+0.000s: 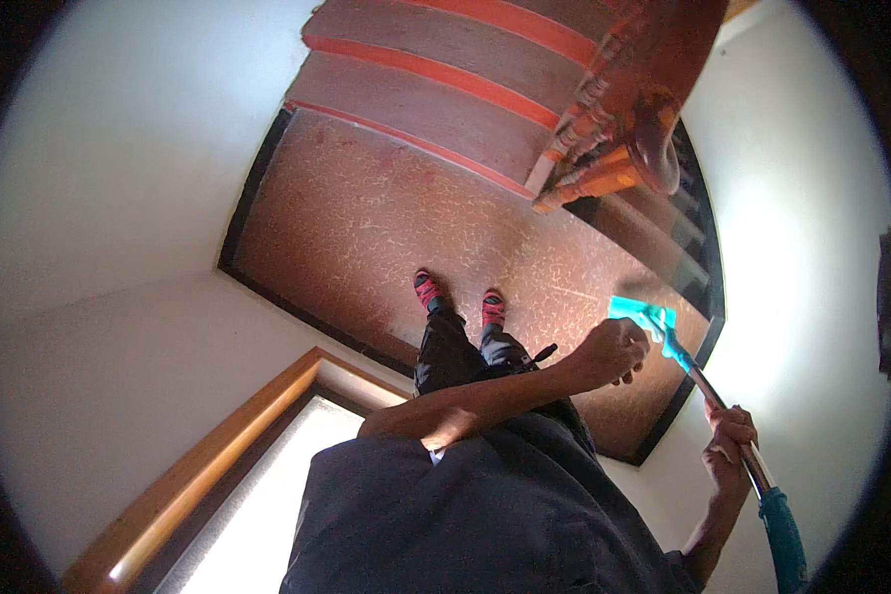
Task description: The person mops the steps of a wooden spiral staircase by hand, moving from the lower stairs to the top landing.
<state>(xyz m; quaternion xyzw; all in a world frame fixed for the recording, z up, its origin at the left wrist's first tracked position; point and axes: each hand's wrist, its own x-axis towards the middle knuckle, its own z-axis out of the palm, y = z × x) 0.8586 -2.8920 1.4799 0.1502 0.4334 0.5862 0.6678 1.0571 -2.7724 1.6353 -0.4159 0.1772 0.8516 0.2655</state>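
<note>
A long-handled cleaning tool, squeegee-like, has a flat turquoise head (pixel 642 315), a metal pole (pixel 707 387) and a turquoise grip (pixel 782 538) at its lower end. My right hand (pixel 731 434) is closed around the metal pole, above the grip in the picture. Across my body reaches my left arm; my left hand (pixel 615 352) has curled fingers and is beside the tool's head, partly overlapping it in view. Whether those fingers touch or pinch anything cannot be told.
I stand on a brown patterned floor (pixel 356 215) in red-and-black footwear (pixel 426 289). Ahead are steps with red edges (pixel 445 70) and a wooden banister (pixel 601 174). White walls (pixel 119 356) with dark skirting surround the landing. A wood-framed bright window or door (pixel 267 512) is at lower left.
</note>
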